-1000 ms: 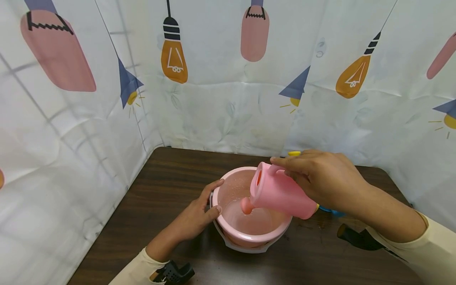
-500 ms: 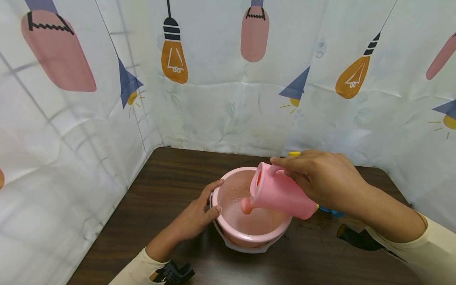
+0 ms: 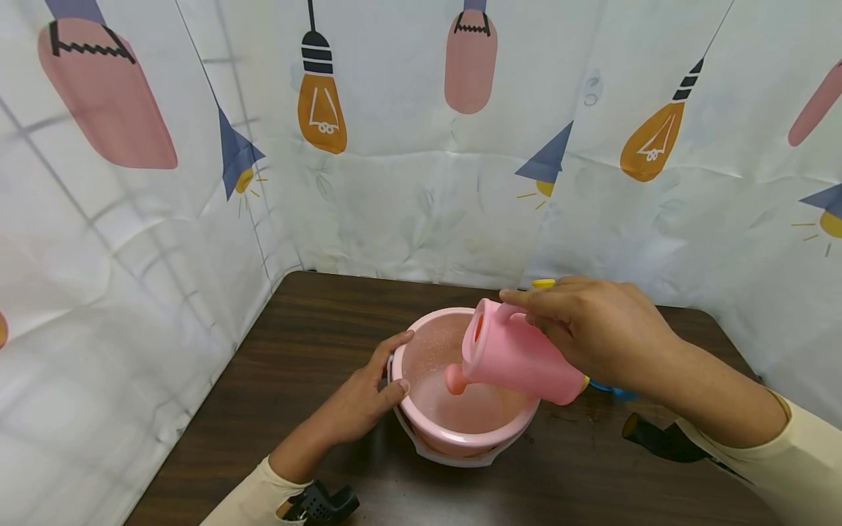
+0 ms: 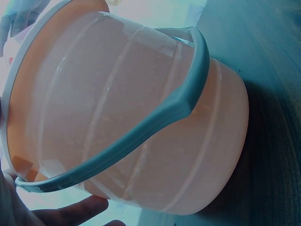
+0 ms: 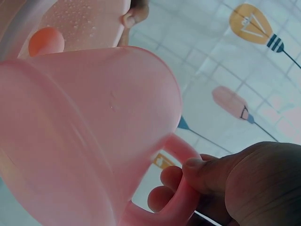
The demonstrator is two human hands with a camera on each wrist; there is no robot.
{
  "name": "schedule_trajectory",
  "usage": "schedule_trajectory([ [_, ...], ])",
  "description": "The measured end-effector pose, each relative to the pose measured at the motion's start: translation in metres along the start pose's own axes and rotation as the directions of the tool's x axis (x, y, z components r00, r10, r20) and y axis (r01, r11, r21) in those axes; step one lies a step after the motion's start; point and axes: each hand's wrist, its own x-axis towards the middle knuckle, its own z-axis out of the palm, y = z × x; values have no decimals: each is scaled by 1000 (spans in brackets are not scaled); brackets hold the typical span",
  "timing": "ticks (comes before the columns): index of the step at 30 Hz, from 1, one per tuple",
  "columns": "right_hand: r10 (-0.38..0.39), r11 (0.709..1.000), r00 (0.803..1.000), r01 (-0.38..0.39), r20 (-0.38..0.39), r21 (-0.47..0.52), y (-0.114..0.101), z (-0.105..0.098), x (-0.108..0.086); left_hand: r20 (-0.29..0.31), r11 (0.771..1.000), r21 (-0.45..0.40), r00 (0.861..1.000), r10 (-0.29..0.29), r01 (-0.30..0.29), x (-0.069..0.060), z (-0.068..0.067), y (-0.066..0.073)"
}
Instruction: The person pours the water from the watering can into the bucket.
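Note:
A pink watering can (image 3: 520, 361) hangs tilted over the right side of a pink bucket (image 3: 470, 440), its orange-pink sprinkler head (image 3: 455, 380) pointing down into it. My right hand (image 3: 601, 325) holds the can by its handle; in the right wrist view, thumb and fingers curl round that handle (image 5: 186, 193). Droplets cling to the bucket's inner wall; no clear stream of water can be made out. At the bucket's left side my left hand (image 3: 358, 402) grips the rim. The bucket's grey-looking carrying handle (image 4: 155, 122) lies lowered against its outside in the left wrist view.
Partly hidden behind my right hand are a yellow item (image 3: 543, 283) and a blue item (image 3: 615, 391), kinds unclear. Small wet spots mark the dark wooden table (image 3: 316, 329) right of the bucket. A patterned white sheet (image 3: 395, 219) hangs along the back and left.

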Motion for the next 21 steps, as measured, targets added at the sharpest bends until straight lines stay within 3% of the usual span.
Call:
schedule_trajectory([
  [21, 17, 1000, 999, -17, -39, -2, 5, -2, -7, 1, 1000, 10, 1000, -11, 11, 0, 0, 2],
])
